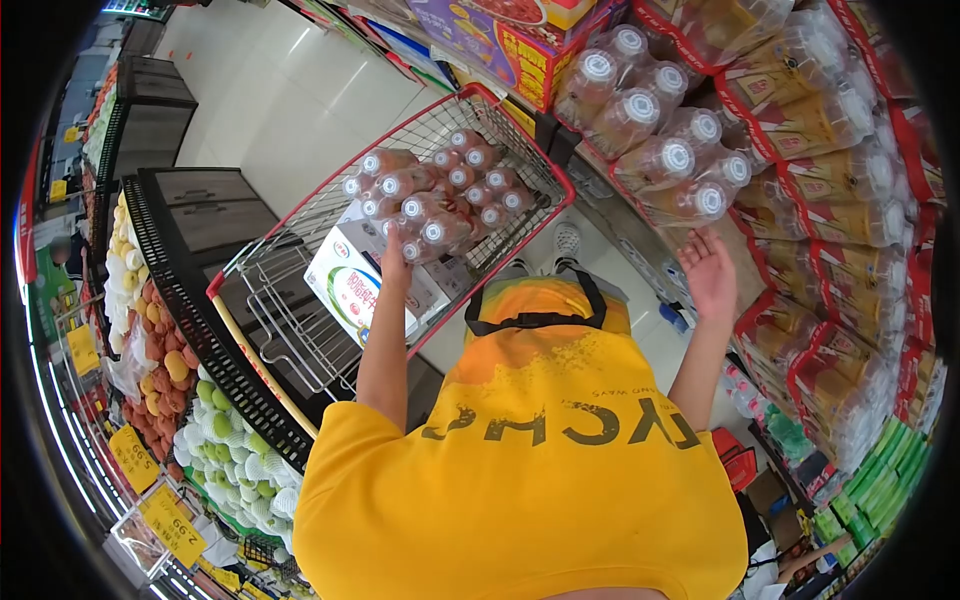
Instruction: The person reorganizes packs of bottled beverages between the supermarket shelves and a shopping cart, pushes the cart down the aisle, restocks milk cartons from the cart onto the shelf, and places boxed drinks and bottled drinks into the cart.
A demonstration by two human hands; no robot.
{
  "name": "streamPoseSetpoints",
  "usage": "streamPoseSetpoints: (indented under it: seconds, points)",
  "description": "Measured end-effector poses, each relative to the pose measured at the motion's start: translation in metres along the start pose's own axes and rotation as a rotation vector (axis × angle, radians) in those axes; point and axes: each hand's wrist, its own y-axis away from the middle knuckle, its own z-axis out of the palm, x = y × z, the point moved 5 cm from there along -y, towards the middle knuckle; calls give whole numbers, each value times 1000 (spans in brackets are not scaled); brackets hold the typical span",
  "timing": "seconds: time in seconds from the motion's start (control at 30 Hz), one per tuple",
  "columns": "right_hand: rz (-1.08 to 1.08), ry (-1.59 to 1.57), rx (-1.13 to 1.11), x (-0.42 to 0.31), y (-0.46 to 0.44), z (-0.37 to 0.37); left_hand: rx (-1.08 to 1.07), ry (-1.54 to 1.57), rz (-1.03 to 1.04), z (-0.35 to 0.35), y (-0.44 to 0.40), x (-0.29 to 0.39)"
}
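My left hand [396, 262] is at the near side of a shrink-wrapped pack of bottles [425, 222] with white caps, inside the shopping cart. Its fingers curl against the pack and are partly hidden. Beside that hand, a white printed carton [345, 270] lies in the cart under the bottles. More capped bottles [500, 190] fill the cart's far end. My right hand [708, 275] is raised, palm showing and fingers apart, with nothing in it. Just beyond its fingertips, a wrapped pack of brown bottles [680, 170] sits at the edge of the display.
The red-rimmed wire shopping cart [560, 175] stands ahead on the left. Stacked bottle packs [800, 130] with red bands rise on the right. A fruit stand [215, 420] with price signs runs along the left. Tiled floor [290, 75] stretches beyond the cart.
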Motion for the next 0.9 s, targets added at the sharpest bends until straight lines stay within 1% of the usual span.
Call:
streamPoseSetpoints:
  seconds: [0.1, 0.17, 0.27, 0.37, 0.47, 0.5, 0.53, 0.57, 0.6, 0.63, 0.67, 0.7, 0.73, 0.77, 0.8, 0.83, 0.87, 0.9]
  points:
    - [28, 6, 25, 10, 2, 0, -22, 41, -2, 4, 2, 3]
    - [47, 30, 11, 15, 5, 1, 32, 1, -8, 0, -4, 2]
    - [62, 26, 0, 27, 8, -3, 5, -77, -2, 15, -6, 7]
    - [80, 29, 0, 39, 13, -4, -33, -40, -32, 53, 8, 17]
    - [72, 65, -27, 48, 22, 3, -48, -110, 11, 68, -9, 16]
    - [64, 57, -26, 49, 25, 5, 51, -189, 91, 84, -6, 19]
    - [74, 127, -63, 51, 28, 10, 42, -198, 95, 102, 5, 20]
    - [84, 196, -100, 54, 32, 14, -35, -164, 172, 124, 21, 28]
    - [71, 183, -97, 57, 35, 18, -118, -130, 251, 142, 34, 41]
    - [82, 259, -117, 63, 37, 23, -123, -194, 138, 144, 46, 49]
    - [98, 335, -136, 69, 38, 25, -134, -208, 141, 151, 59, 58]
    - [162, 412, -189, 80, 34, 26, -205, -315, 169, 161, 75, 67]
    - [162, 401, -182, 88, 27, 33, -272, -421, 194, 172, 99, 78]
    - [187, 420, -239, 102, 21, 48, -369, -545, 239, 205, 149, 95]
    - [212, 449, -301, 112, 19, 62, -372, -552, 235, 213, 166, 102]
    - [211, 443, -293, 117, 21, 68, -467, -528, 209, 223, 178, 103]
    - [233, 237, -275, 120, 23, 74, -565, -504, 183, 234, 189, 103]
    - [250, 31, -255, 119, 23, 76, -575, -510, 179, 242, 200, 102]
